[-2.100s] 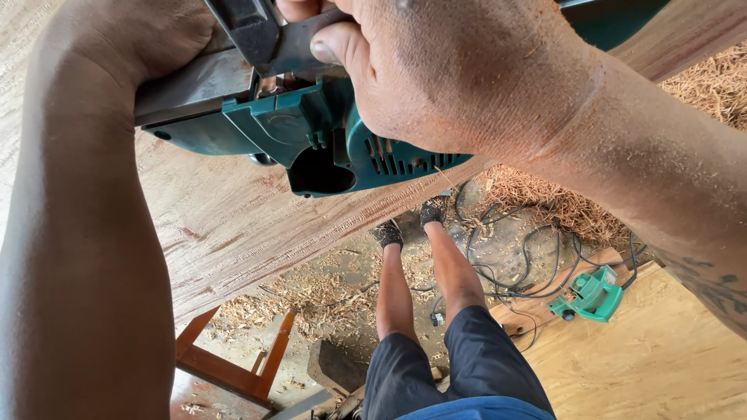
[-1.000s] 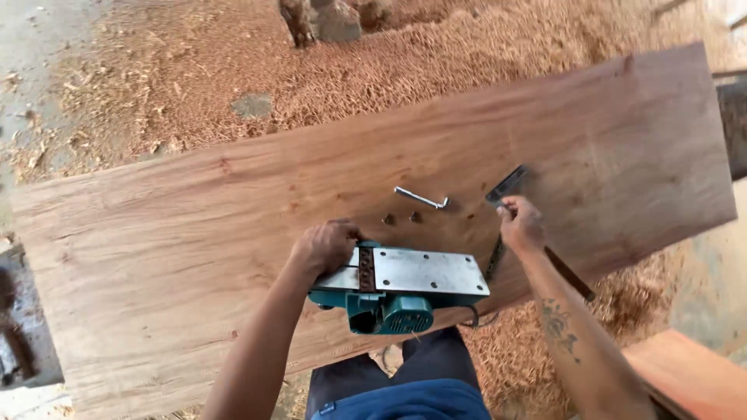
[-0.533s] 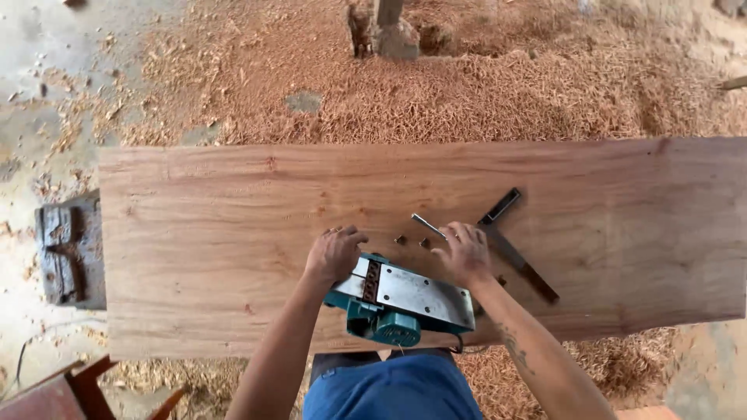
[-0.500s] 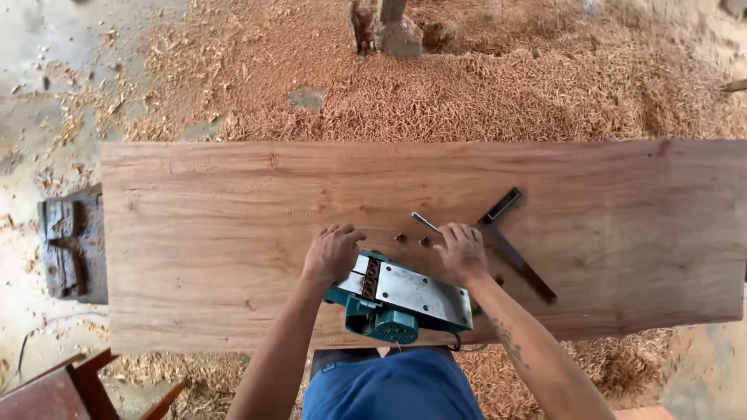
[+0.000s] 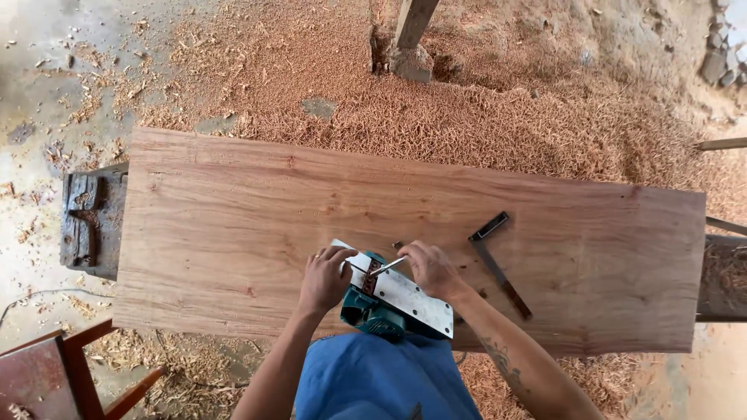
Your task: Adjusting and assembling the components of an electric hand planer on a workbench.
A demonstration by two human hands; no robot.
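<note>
Hands work at the near edge of a wide reddish-brown wooden plank (image 5: 233, 225) that spans the view, set across a dark weathered wooden support (image 5: 87, 222) at its left end. Upside down on the plank lies a teal electric hand planer (image 5: 389, 299), its flat silver metal sole plate (image 5: 412, 299) facing up and angled toward the lower right. The left hand (image 5: 325, 278) rests on the planer's left end, fingers curled over the edge of the sole and pressing the tool down. The right hand (image 5: 430, 268) sits at the sole's upper edge, fingers pinched around a thin silver metal key (image 5: 387, 267) whose tip points into the blade slot in the sole. Right of the hands, apart from them, a dark metal try square (image 5: 498, 263) lies flat on the plank, its short arm toward the far side and long arm running toward the near edge. Reddish wood shavings (image 5: 482, 109) cover the ground beyond the plank in a thick heap, around a wooden post (image 5: 412, 27). A red-brown wooden stool (image 5: 54, 377) stands at lower left. The person's blue clothing (image 5: 381, 381) fills the bottom centre.
</note>
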